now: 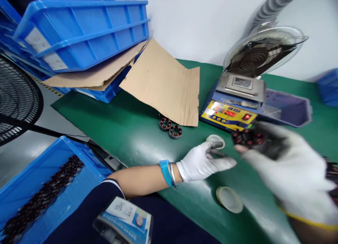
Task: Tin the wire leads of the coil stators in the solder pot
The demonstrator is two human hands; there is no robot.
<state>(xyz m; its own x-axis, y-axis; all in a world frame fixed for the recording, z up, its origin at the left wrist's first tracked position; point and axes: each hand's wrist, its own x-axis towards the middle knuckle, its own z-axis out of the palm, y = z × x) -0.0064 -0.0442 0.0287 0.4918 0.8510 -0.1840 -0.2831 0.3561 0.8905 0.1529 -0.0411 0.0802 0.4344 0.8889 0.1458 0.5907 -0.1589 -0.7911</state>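
My right hand, in a white glove and smeared by motion, is closed around a dark wound stator held just in front of the yellow-panelled heating unit. My left hand, also in a white glove with grey fingertips, reaches out over the green mat with its fingers stretched forward and nothing in them. Its thumb lies next to a small pale tape ring. A second pale ring lies on the mat below both hands.
Two more stators sit by a cardboard sheet. Stacked blue crates stand at the back left. A blue tray holding several stators is at lower left, a fan at far left, and a purple bin beside a round extractor hood.
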